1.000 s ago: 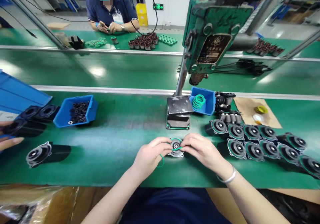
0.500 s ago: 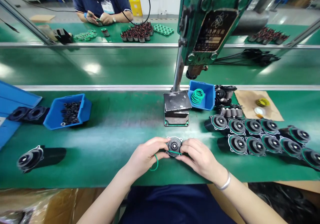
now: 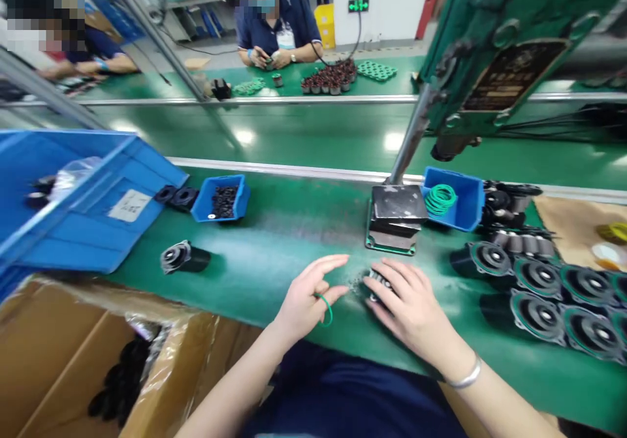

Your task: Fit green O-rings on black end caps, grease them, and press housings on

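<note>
Fingers wrap over a dark round motor part (image 3: 375,286) at the middle of the green bench, where my right hand (image 3: 409,301) has hold of it. To its left, my left hand (image 3: 311,294) has thumb and forefinger spread apart, clear of the part. A green rubber ring (image 3: 330,311) hangs from that left hand, held by its lower fingers. A metal block stack (image 3: 399,204) stands just behind the part, under the green press (image 3: 509,66). The face of the part is mostly covered by my right fingers.
Green rings (image 3: 441,200) lie in a blue bin (image 3: 467,213). Finished-looking motors (image 3: 539,278) stand in rows at the right. One motor (image 3: 183,257) lies at the left, near a small blue bin (image 3: 241,200) and a large one (image 3: 142,183). Two people sit across the bench.
The view has swung left. My left hand has let go of the motor part and opened its thumb and forefinger, keeping the ring. My right hand now covers the part.
</note>
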{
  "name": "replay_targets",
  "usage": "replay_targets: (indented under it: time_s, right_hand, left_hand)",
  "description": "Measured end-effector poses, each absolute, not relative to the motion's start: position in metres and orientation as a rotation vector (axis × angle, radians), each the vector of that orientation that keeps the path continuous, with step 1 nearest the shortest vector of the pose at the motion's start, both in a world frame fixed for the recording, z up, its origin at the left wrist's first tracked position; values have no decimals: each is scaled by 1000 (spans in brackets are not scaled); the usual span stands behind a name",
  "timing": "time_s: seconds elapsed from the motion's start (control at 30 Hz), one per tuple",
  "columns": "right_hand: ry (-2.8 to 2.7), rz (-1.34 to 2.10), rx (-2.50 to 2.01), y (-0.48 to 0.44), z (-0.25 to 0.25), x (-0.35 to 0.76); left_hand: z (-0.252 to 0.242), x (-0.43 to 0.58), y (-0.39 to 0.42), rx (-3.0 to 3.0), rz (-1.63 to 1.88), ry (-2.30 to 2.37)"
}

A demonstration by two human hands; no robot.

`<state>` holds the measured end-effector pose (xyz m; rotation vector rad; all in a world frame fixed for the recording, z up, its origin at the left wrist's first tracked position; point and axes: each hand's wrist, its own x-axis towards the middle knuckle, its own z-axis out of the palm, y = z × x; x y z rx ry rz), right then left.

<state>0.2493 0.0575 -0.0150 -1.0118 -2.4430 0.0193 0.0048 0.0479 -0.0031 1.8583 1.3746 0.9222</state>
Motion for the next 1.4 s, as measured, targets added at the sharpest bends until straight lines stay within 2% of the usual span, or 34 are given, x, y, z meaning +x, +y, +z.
replay_targets:
  time_s: [0.07,0.17,0.23,0.3,0.37,0.43,0.53,0.6,0.7,0.77,1.17,1.27,1.4]
  right_hand:
    - [-2431,-126,-1054,61,-15,258]
    - [-2332,-378,-1248,65,-20,290]
    - [-2251,-546,-1395,67,-24,311]
    - [-2197,-642,-1458,65,-24,322]
    - [-2180,-611,-1435,60,-20,321]
    - [-2168,-477,-1366,54,-14,310]
    - [-2155,-139,-1237,46,-5,284]
    - [-2172,216,-1165,39,-3,264]
    - [-2142,764,-1106,31,-5,239]
    - [-2062,920,-1126,28,-8,229]
    - [-1805,1102,-1114,17,-2,228]
    - [-1794,938,-1105,33,7,235]
    - [-1922,548,-1021,65,20,251]
  left_hand:
    - [10,-28,53,1940,987,1674]
    - [30,-99,56,1884,939,2383]
    - [38,-146,53,1587,641,2831]
    - [42,-181,49,1380,292,2936]
    - [42,-196,48,1356,80,2873]
    - [38,-189,48,1485,43,2782]
    - [26,-142,49,1873,216,2500]
    - [16,-94,48,2109,362,2181]
    - [2,-19,48,2230,469,1752]
    - [-3,19,50,2227,510,1597]
    - [6,56,41,2039,844,1487]
    - [12,53,45,2024,933,1377]
    - [24,41,65,2168,1155,1165]
